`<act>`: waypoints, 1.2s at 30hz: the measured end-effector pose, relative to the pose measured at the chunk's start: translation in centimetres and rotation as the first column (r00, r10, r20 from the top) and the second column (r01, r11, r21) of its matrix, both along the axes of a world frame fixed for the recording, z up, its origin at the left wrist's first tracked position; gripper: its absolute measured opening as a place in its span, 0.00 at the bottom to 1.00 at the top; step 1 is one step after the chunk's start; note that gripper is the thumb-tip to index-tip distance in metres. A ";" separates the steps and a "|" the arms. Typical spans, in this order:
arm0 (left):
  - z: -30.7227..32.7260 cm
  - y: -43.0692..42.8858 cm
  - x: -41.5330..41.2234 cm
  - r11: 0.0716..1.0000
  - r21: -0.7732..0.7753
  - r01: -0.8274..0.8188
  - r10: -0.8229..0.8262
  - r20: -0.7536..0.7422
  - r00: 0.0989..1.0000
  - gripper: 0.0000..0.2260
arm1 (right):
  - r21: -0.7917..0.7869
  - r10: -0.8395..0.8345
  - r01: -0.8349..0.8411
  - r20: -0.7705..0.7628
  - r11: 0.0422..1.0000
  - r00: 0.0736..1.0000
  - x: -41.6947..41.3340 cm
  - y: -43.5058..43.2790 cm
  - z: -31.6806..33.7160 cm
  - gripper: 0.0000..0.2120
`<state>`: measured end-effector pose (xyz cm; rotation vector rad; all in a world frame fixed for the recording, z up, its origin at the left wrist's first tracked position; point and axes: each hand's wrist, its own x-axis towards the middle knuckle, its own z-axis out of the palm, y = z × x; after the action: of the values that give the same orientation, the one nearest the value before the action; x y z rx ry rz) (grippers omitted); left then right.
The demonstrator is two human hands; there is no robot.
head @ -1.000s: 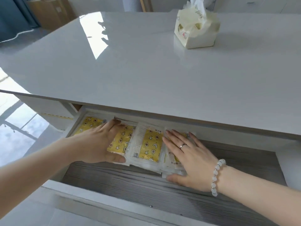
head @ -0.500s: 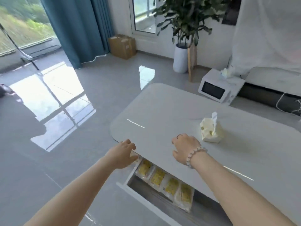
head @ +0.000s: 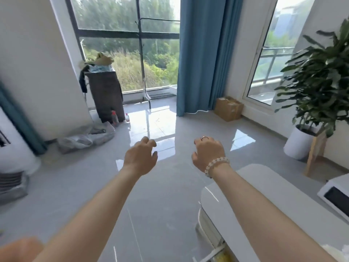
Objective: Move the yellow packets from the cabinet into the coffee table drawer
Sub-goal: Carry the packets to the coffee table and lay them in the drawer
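My left hand [head: 141,156] and my right hand [head: 208,154] hang in the air in front of me over the grey floor, fingers loosely curled, holding nothing. The right wrist wears a bead bracelet and a ring shows on one finger. The white coffee table [head: 279,210] lies at the lower right. At the bottom edge a sliver of its open drawer [head: 211,256] shows a bit of a yellow packet [head: 223,258]. The cabinet is not in view.
A glossy grey floor spreads ahead. A dark stand [head: 105,95] with clutter stands by the window, plastic bags [head: 86,138] lie at its foot. Blue curtain [head: 196,57], cardboard box [head: 228,108], potted plant [head: 319,87] in a white pot and a white microwave [head: 336,195] are to the right.
My hands left the packets in the drawer and rose off the table. My view swung up and left, from the drawer to the room and the window.
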<state>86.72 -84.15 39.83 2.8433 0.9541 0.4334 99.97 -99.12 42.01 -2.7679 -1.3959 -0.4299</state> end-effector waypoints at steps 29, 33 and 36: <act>-4.1 42.2 -17.4 0.767 0.165 -0.621 0.642 -0.241 0.728 0.18 | -0.027 0.663 -0.667 -0.088 0.745 0.744 -12.9 55.1 -4.0 0.14; -2.6 48.7 -19.0 0.681 0.149 -0.717 0.732 -0.160 0.662 0.16 | -0.026 0.748 -0.752 -0.095 0.658 0.657 -14.3 63.8 -3.1 0.15; -2.8 52.4 -21.4 0.577 0.126 -0.807 0.816 -0.132 0.563 0.17 | -0.050 0.816 -0.824 -0.113 0.565 0.567 -17.3 69.6 -3.1 0.15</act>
<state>65.35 -31.73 37.07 2.2907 2.3302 0.2535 82.69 -29.53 38.87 -1.7745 -2.4795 -0.1931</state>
